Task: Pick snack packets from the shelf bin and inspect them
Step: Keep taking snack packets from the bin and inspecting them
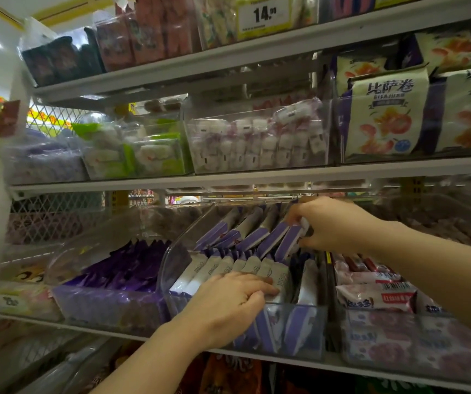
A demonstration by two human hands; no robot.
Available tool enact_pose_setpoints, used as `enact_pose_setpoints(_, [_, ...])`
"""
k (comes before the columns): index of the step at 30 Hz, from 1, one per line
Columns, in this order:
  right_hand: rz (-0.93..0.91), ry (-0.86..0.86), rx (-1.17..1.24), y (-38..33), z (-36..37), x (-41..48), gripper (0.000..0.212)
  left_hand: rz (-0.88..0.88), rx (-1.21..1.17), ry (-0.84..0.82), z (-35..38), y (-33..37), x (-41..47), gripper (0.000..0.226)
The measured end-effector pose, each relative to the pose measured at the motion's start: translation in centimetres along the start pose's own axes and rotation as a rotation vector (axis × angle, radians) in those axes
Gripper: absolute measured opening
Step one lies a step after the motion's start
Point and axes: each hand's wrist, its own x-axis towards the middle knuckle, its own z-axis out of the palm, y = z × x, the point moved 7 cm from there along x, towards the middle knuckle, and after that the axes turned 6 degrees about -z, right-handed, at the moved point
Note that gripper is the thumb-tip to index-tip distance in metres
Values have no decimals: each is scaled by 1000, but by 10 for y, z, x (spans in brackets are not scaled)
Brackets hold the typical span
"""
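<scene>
Nearest me, my left hand (228, 302) lies flat over the front row (228, 268) of white-and-purple packets in the clear bin (299, 328). Its fingers are nearly straight and press on the packet tops, gripping nothing. I judge it is there to steady that row while the other hand works.

Just behind, my right hand (334, 226) reaches into the back row (245, 231). Thumb and curled fingers pinch the top end of one packet (291, 237) at the row's right end. That packet sits in the bin among its neighbours, not yet lifted out. Both rows stand on edge and lean back, so only the packet ends offer a hold.

The print on these packets is too blurred to read. On the shelf above, a bag (385, 115) reads 比萨卷, with smaller lettering beneath that I cannot make out. On the top shelf a yellow tag (264, 14) shows 14.90.
</scene>
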Motion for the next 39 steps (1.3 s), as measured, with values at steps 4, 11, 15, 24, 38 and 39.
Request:
enact_pose_setpoints(4, [9, -138, 45, -2, 15, 14, 34, -5, 3, -4, 1, 0, 1, 54])
enact_pose_setpoints(11, [33, 15, 83, -3, -7, 4, 17, -14, -13, -20, 3, 0, 2, 53])
enact_pose_setpoints(15, [24, 197, 112, -14, -40, -16, 8, -66, -63, -23, -1, 2, 2, 52])
enact_pose_setpoints(24, [-132, 522, 115, -63, -92, -64, 9, -175, -693, 96, -25, 12, -19, 45])
enact_pose_setpoints(38, [-226, 322, 844, -179, 9, -76, 57, -323, -1381, 366, -21, -49, -126, 47])
enact_pose_setpoints(39, [-176, 313, 942, -186, 18, -73, 63, -332, -1366, 384, -18, -57, -136, 51])
